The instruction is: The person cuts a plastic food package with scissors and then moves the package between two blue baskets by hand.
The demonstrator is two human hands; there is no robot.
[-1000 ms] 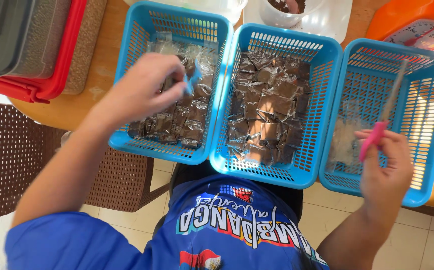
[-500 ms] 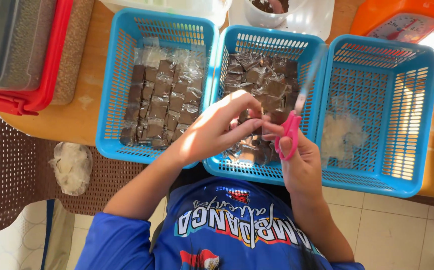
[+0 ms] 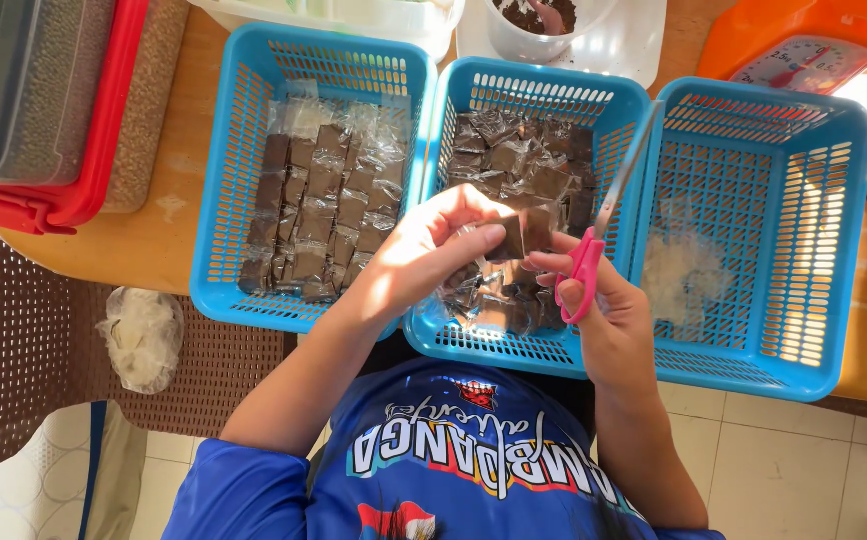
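lifting scissors [image 3: 593,250] higher beside wrapped square [image 3: 509,238] now.

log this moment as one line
left hand: holds wrapped brown piece | right hand: pink-handled scissors | over middle blue basket

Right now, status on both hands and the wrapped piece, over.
Left hand pinching small brown plastic-wrapped square. Right hand gripping pink-handled scissors, blades clear of it. Middle blue plastic basket underneath; nothing obstructing.

Sunlight fell across a wooden table [image 3: 168,215], with a brown woven chair [image 3: 13,340] and pale tiled floor [image 3: 783,470] below.
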